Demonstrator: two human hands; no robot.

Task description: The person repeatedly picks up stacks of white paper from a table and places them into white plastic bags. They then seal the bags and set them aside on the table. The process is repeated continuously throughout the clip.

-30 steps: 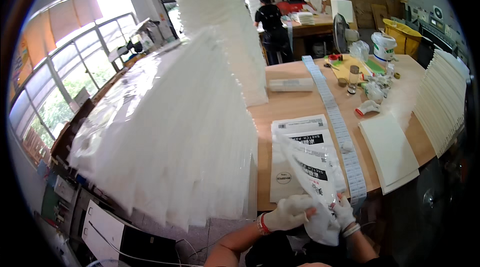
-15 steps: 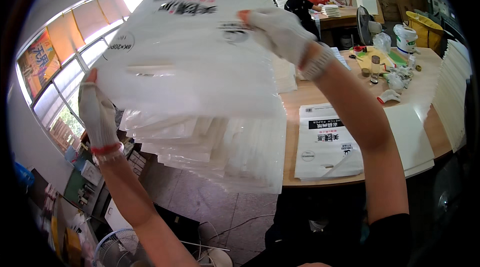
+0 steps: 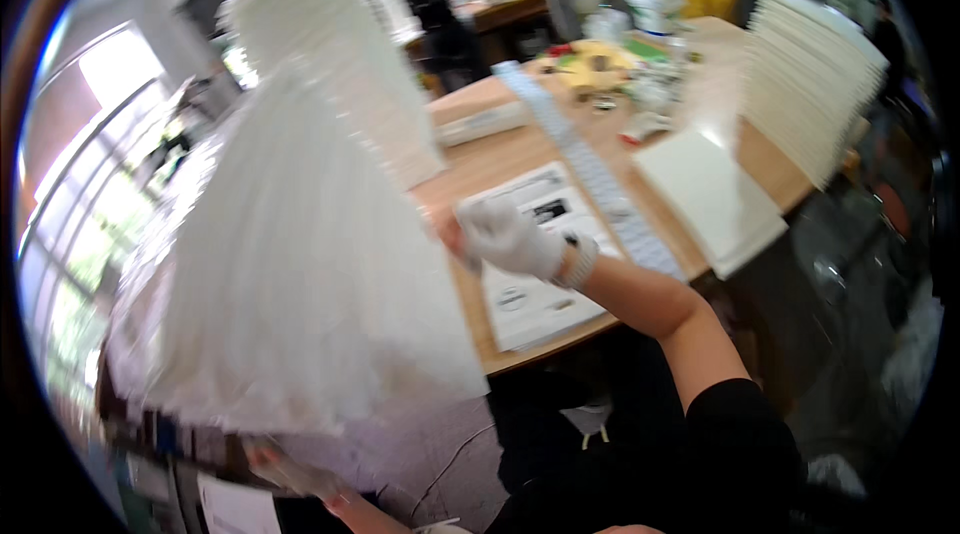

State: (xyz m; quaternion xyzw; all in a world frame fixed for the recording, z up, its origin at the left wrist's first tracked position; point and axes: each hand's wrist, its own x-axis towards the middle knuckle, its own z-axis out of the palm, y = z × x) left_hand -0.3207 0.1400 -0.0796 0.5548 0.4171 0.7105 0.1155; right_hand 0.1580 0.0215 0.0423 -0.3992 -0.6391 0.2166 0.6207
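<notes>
My right hand (image 3: 512, 239), in a white knit glove with bare fingertips, hangs over the table's near left part. Its fingers are curled in and somewhat blurred; whether anything is inside does not show. Below it lies a printed white plastic-wrapped pack (image 3: 545, 309) with black blocks of print. My left hand (image 3: 290, 469), also gloved, is low at the left, beneath the lower edge of a tall pile of clear-wrapped white packs (image 3: 300, 264). Motion smears its fingers, and I cannot make out anything in them.
Beside the printed pack, a pale blue patterned strip (image 3: 600, 184) crosses the wooden table (image 3: 715, 59). White sheets (image 3: 705, 194) and a tall white stack (image 3: 810, 84) stand to the right. A white bucket (image 3: 655, 9) is farther back. Another person (image 3: 440, 19) works beyond the table.
The printed bag-like sheet held up between both hands is no longer seen in them. My right hand has come down over the table, my left hand has dropped low, and the view has turned right.
</notes>
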